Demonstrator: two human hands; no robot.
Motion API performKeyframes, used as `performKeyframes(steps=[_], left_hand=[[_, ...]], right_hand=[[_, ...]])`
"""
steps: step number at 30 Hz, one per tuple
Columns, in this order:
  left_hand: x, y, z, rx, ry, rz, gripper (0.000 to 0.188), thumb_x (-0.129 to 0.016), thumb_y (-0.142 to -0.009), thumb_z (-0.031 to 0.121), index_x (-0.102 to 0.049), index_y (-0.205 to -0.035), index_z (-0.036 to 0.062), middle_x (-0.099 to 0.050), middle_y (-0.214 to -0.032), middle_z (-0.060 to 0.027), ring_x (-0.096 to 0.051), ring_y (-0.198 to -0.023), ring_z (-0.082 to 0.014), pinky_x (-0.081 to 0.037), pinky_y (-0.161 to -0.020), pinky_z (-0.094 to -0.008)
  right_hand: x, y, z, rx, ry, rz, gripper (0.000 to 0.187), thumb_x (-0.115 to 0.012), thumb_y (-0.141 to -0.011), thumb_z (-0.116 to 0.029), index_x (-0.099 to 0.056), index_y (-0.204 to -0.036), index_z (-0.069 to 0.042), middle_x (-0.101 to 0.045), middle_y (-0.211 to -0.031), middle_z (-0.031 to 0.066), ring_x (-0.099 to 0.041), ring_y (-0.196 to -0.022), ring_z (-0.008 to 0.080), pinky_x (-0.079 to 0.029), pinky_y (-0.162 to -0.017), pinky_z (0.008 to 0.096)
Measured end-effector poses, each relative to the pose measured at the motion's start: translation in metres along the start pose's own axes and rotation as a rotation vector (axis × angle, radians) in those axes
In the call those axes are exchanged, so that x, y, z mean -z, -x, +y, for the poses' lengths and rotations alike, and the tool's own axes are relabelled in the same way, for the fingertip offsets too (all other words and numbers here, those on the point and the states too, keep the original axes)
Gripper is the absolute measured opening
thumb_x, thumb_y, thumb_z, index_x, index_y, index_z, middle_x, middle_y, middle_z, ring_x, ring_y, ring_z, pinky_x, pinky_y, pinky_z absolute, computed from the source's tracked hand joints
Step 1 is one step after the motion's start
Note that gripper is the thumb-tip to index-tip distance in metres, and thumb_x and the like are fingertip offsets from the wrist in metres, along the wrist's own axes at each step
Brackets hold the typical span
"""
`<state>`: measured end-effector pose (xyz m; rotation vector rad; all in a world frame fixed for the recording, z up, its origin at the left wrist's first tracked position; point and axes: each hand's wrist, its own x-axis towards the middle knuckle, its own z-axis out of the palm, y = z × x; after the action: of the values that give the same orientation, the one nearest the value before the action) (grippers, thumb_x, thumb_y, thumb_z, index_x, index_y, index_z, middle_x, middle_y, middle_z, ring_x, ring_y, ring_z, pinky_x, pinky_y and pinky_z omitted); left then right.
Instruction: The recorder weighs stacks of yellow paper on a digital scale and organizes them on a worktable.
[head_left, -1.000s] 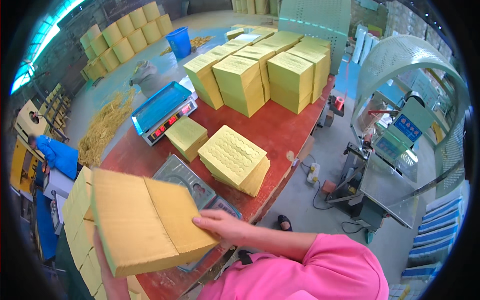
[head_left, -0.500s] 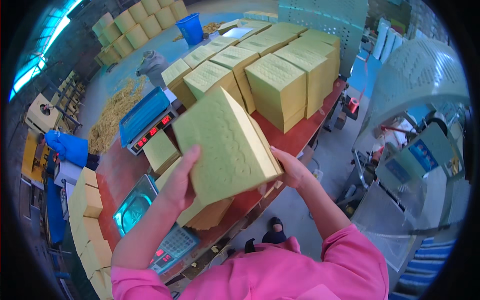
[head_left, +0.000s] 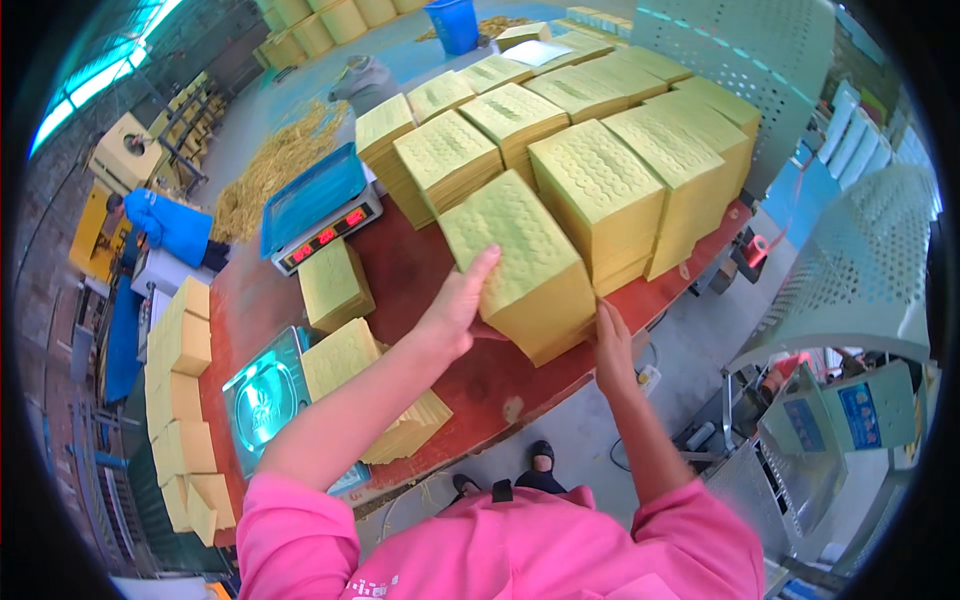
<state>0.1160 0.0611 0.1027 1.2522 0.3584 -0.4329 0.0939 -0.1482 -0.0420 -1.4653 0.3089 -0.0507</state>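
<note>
Between my two hands is a thick stack of yellow paper, its top sheet marked with rows of curved dents. My left hand grips its left side, thumb on the top edge and fingers partly hidden beneath. Along the right near side, my right hand presses with its fingers. The stack stands nearly upright at the front of several similar paper stacks; whether it rests fully on the red table cannot be told. To the left of my left forearm are a loose paper pile and a smaller paper block.
A blue-tray scale with red digits and a second, shiny-pan scale stand at the left. More paper blocks line the table's left edge. A person in blue bends beyond it. Perforated metal machinery stands at the right.
The paper stack has gone from tilted, broad face toward me, to nearly upright against the front of the other stacks. Both hands still hold it. The view has shifted too.
</note>
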Motion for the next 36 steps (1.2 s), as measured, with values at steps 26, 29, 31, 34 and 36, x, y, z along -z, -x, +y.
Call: performKeyframes(steps=[26,29,31,34,36], left_hand=[[0.346,0.367,-0.070,-0.714,-1.002,0.671,0.051,-0.072,-0.085,0.024,-0.056,-0.130,0.0027,-0.057,-0.131,-0.0188,-0.057,-0.121,-0.0308,-0.048,-0.100,-0.0408],[0.452,0.471,-0.125,-0.497,-1.573,0.898,0.075,-0.079,-0.074,0.025,-0.049,-0.140,0.0075,-0.041,-0.147,-0.0180,-0.037,-0.139,-0.0349,-0.034,-0.112,-0.0460],[0.506,0.533,-0.149,-0.193,-1.699,0.955,0.085,-0.081,-0.070,0.025,-0.043,-0.146,0.0159,-0.029,-0.155,-0.0173,-0.026,-0.144,-0.0377,-0.026,-0.115,-0.0547],[0.557,0.579,-0.180,0.009,-1.747,0.963,0.089,-0.081,-0.068,0.026,-0.040,-0.148,0.0205,-0.024,-0.157,-0.0168,-0.023,-0.145,-0.0380,-0.023,-0.115,-0.0589],[0.590,0.592,-0.186,0.001,-1.729,0.971,0.089,-0.081,-0.070,0.027,-0.039,-0.149,0.0215,-0.025,-0.157,-0.0171,-0.023,-0.145,-0.0386,-0.023,-0.114,-0.0595]], right_hand=[[-0.182,0.263,-0.067,0.633,0.029,-0.474,0.017,-0.042,-0.097,-0.001,-0.058,-0.102,0.002,-0.058,-0.090,0.0088,-0.055,-0.082,0.0160,-0.045,-0.076,0.0287],[-0.277,0.337,-0.058,0.682,0.077,-0.598,0.017,-0.042,-0.087,0.002,-0.058,-0.093,0.001,-0.059,-0.081,0.0088,-0.052,-0.072,0.0146,-0.041,-0.070,0.0263],[-0.336,0.380,-0.030,0.540,0.090,-0.724,0.018,-0.044,-0.085,0.005,-0.060,-0.092,0.001,-0.062,-0.078,0.0094,-0.054,-0.069,0.0135,-0.044,-0.065,0.0259],[-0.406,0.452,-0.003,0.179,0.034,-1.116,0.019,-0.046,-0.088,0.009,-0.062,-0.094,0.002,-0.065,-0.085,0.0082,-0.059,-0.075,0.0134,-0.048,-0.071,0.0258],[-0.442,0.488,0.023,0.107,0.052,-1.311,0.015,-0.051,-0.093,0.005,-0.064,-0.098,0.002,-0.065,-0.087,0.0073,-0.063,-0.079,0.0121,-0.049,-0.071,0.0248]])
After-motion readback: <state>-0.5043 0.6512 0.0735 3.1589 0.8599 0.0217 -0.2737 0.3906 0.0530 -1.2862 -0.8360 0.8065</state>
